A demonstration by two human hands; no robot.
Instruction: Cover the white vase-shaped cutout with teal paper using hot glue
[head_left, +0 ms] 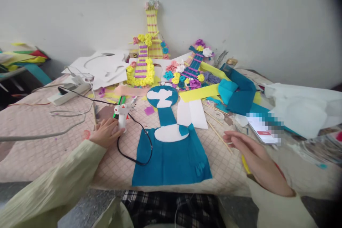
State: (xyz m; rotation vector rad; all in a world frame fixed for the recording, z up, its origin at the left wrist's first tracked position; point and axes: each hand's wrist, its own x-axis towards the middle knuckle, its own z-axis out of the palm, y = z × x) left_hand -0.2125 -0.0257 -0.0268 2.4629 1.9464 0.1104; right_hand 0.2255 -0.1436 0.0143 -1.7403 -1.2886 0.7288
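My left hand [107, 132] rests low on the table's left side, thumb and forefinger at the handle of a white glue gun [122, 115], which stands upright with its black cord looping right. My right hand [258, 158] hovers empty over the table's right side, fingers loosely extended. Between my hands lies a sheet of teal crepe paper [171, 164], partly folded over a white oval cutout [168, 133]. Above it, a teal neck strip [167, 115] leads to a teal disc [175, 96] carrying white pieces. Something yellow [244, 165] is mostly hidden beneath my right hand.
Decorated yellow [142, 60] and teal [194, 66] flower-trimmed shapes stand against the wall. A white power strip [68, 93] with cables lies left. Wooden sticks [217, 131], a phone [263, 130] and clear plastic [301, 107] lie right. White cut sheets [101, 66] are at the back left.
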